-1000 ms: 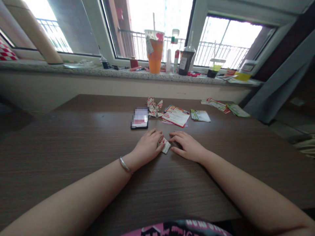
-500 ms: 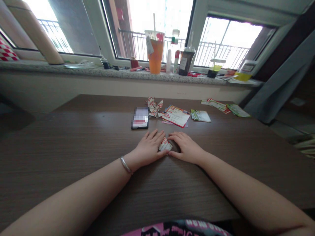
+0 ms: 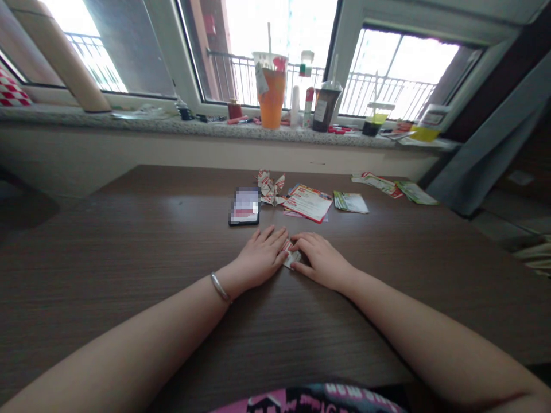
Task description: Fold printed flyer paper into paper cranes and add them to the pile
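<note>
Both my hands lie on a dark wooden table (image 3: 129, 252) and meet over a small folded piece of red-and-white printed paper (image 3: 291, 257). My left hand (image 3: 258, 258), a silver bangle on its wrist, rests flat with its fingers stretched out and its fingertips on the paper's left side. My right hand (image 3: 321, 261) covers the paper from the right, fingers extended and pressed down on it. Most of the paper is hidden between the two hands.
Behind the hands lie a phone (image 3: 244, 206), a folded paper crane (image 3: 270, 186), a red-and-white leaflet (image 3: 308, 202) and further leaflets (image 3: 350, 202) to the right. On the windowsill stand an orange drink cup (image 3: 271, 92), a dark drink cup (image 3: 325, 106) and small bottles.
My hands have closed in on the folded paper. It showed plainly between them a second ago and is now mostly covered, with my right hand shifted left onto it.
</note>
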Tool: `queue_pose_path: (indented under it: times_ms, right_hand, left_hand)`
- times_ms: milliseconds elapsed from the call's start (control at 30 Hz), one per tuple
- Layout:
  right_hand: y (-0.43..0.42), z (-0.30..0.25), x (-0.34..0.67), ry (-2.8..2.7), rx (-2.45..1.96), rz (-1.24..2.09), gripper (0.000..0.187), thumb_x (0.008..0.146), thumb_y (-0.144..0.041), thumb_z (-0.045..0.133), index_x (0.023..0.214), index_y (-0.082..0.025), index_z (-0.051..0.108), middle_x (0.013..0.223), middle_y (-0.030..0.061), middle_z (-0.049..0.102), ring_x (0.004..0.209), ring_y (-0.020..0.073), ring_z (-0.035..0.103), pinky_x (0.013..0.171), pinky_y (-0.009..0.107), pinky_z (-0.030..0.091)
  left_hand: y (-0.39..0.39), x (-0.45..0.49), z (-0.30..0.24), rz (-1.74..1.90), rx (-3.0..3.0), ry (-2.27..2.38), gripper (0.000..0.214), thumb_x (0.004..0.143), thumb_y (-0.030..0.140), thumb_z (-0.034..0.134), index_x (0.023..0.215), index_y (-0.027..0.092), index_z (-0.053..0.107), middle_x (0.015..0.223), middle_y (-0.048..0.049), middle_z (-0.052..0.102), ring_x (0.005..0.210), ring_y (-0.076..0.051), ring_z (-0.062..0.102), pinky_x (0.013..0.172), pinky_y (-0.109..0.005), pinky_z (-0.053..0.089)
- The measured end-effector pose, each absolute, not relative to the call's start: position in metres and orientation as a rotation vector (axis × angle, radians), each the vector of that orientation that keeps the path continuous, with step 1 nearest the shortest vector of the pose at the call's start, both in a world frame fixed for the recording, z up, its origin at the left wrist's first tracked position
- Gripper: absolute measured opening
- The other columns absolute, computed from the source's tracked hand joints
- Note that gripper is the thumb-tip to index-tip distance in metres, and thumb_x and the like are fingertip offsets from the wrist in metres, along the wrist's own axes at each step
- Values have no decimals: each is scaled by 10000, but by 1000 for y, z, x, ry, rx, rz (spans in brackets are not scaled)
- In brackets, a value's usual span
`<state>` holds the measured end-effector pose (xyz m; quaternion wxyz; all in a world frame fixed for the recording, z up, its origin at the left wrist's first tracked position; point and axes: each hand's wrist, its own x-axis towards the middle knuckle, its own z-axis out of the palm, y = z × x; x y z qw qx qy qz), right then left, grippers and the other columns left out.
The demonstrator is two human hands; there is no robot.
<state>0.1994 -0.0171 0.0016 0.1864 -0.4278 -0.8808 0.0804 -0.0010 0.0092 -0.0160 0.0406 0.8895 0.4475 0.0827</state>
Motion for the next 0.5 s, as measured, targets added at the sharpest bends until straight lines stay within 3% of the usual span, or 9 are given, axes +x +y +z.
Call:
queue_pose_path:
  times_ms: [300,500]
  right_hand:
    - [-14,-4,200,-2370,-1296,285,361,750,-394,704,1036,-191,616,1249,123,583,1205,274,500,1023,458,393]
    - [-14,-3,202,-2351,-1319,309,397,708,-391,744,1020,-184,612,1267,132,578,1211,276,509,1038,467,387]
  left_hand:
    - [13,-2,-14,244,2697,1382,774,866,624,437,1471,155,324,1542,-98,300,1435,-285,230,1168,-448,171]
    - [14,-3,-12,328,2642,1422,681,901,530,425,1431,104,386,1511,-127,359,1416,-266,283,1172,-421,203]
